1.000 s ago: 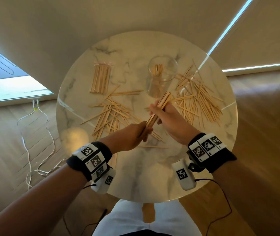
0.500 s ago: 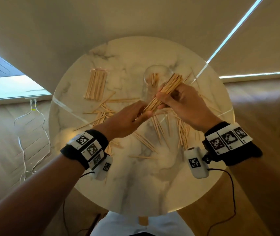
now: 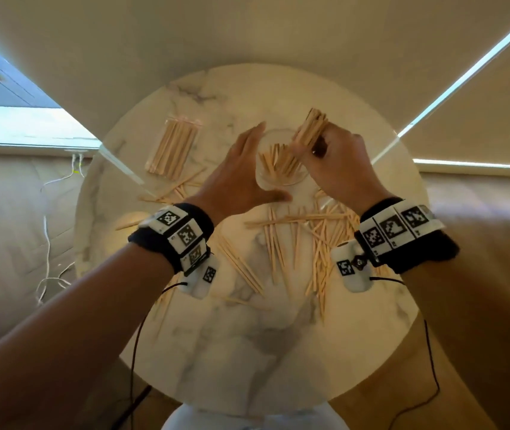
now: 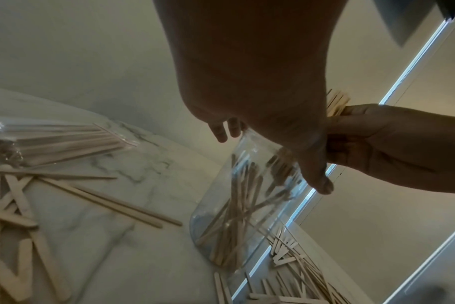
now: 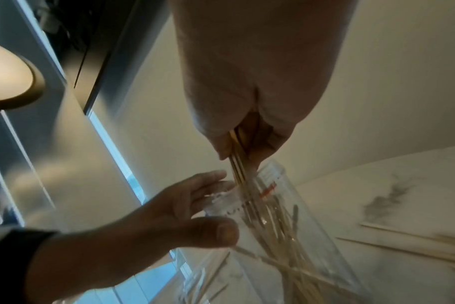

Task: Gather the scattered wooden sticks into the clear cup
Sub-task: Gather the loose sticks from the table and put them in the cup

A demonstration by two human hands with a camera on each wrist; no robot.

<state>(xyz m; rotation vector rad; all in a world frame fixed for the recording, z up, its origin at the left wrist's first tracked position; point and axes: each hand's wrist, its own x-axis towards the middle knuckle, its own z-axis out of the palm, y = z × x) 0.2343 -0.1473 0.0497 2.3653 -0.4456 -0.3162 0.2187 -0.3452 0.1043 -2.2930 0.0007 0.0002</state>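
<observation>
Loose pale wooden sticks [image 3: 319,243] scattered on round white marble table [image 3: 247,352]. Left hand [image 3: 241,175], fingers spread wide, beside clear plastic cup [image 3: 278,169]. Right hand [image 3: 337,162] clutches stick bundle [image 3: 309,127], lower ends inside cup mouth. Bagged sticks [image 3: 171,148] far left.

A home room; round marble table [image 3: 247,352] on wood flooring [image 3: 15,228]; roller blinds [image 3: 480,119]; lamp [image 5: 11,82]
</observation>
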